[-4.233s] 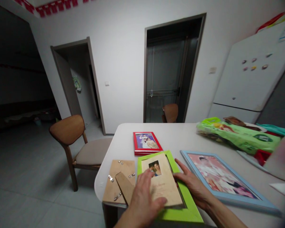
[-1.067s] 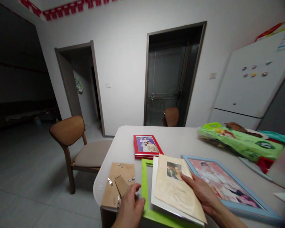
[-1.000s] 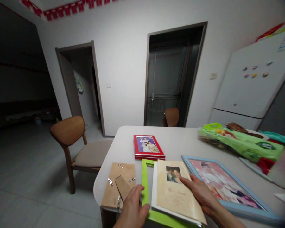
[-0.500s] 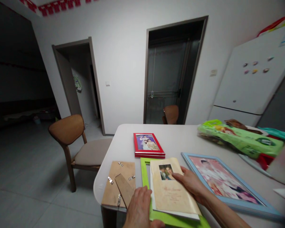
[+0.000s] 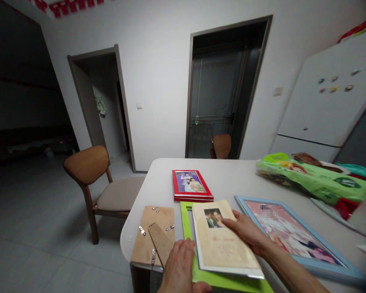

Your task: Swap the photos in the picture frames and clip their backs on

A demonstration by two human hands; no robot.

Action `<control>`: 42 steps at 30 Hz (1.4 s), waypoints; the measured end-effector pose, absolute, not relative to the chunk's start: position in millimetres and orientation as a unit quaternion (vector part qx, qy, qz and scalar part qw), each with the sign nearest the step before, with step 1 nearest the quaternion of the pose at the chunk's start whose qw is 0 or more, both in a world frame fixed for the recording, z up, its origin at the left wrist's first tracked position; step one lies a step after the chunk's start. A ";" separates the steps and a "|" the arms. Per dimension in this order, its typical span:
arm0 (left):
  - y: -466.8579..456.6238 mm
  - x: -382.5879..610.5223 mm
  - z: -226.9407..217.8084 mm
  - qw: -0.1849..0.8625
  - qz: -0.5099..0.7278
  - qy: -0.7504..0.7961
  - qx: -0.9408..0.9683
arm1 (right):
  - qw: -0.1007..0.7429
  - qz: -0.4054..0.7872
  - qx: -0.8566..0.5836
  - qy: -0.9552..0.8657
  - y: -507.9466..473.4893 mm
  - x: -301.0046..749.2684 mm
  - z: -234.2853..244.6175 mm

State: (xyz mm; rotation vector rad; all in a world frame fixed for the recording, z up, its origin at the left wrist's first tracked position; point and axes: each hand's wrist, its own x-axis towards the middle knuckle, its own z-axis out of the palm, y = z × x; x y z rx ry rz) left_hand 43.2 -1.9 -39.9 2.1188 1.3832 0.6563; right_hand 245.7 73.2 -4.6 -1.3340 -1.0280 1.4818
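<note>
A cream paper insert with a small printed photo of two people lies over a white sheet on a lime-green picture frame. My right hand grips the insert's right edge, thumb on top and the other fingers underneath, hidden. Along the frame's left side, my left hand holds the frame, fingers over its edge and thumb near its lower side. Left of that hand lies a brown backing board with metal clips and a stand strip, partly covered by the hand.
Behind the green frame sit stacked red picture frames. A larger light-blue picture frame lies to the right. Farther back is a green plastic package. A wooden chair stands left of the white table.
The view has shifted slightly. The insert and white sheet have moved a little to the right on the green frame with my right hand. My left hand stays in place.
</note>
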 end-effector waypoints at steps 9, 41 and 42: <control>2.6 38.5 -48.3 0.244 0.264 0.467 0.808 | 0.340 0.327 -0.648 -0.598 82.1 236.1 -15.5; -12.9 -13.1 -24.9 0.185 0.152 0.577 0.781 | 0.137 0.033 -0.551 -0.823 52.0 194.0 -36.6; -13.6 -24.1 -28.5 0.166 0.146 0.601 0.768 | 0.131 0.036 -0.555 -0.820 52.6 192.4 -34.7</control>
